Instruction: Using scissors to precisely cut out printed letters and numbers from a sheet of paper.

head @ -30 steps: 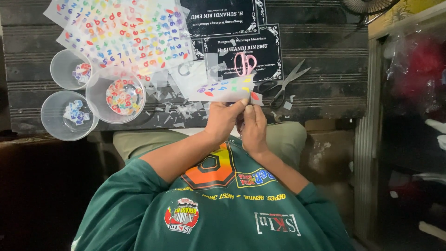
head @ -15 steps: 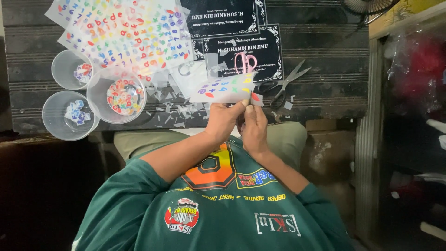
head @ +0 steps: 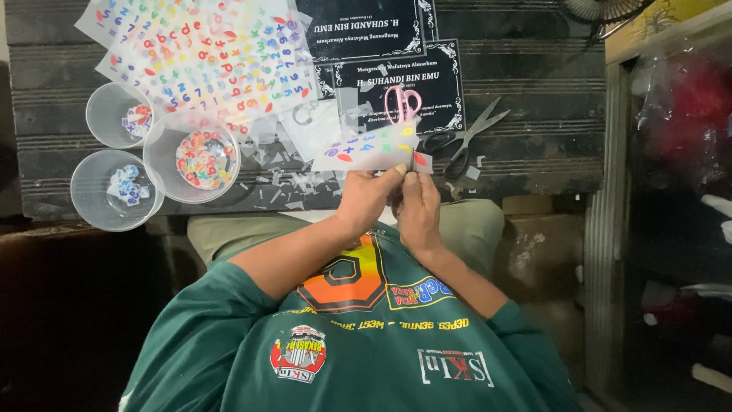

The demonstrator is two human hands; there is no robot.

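From the head view, a small strip of sticker sheet [head: 366, 149] printed with coloured letters and numbers is pinched at its near edge by both hands. The left hand [head: 364, 200] is closed on the strip's lower edge with thumb and fingertips; the right hand [head: 418, 207] is pressed in just beside it, fingers curled onto the same edge near a red sticker [head: 419, 159]. Whether one sticker is already lifted cannot be told.

Just beyond the grip, pink-handled scissors [head: 402, 103] lie on a black plaque [head: 442, 76], with black-handled scissors [head: 461, 141] to the right of the strip. Further left of the grip, three clear cups [head: 192, 159] holding cut pieces are set together, and full sticker sheets [head: 206, 53] are spread beyond them on the dark slatted table [head: 534, 91].

The peeling is judged best done with the strip held taut and flat, one corner being lifted by a nail so the sticker is not creased.
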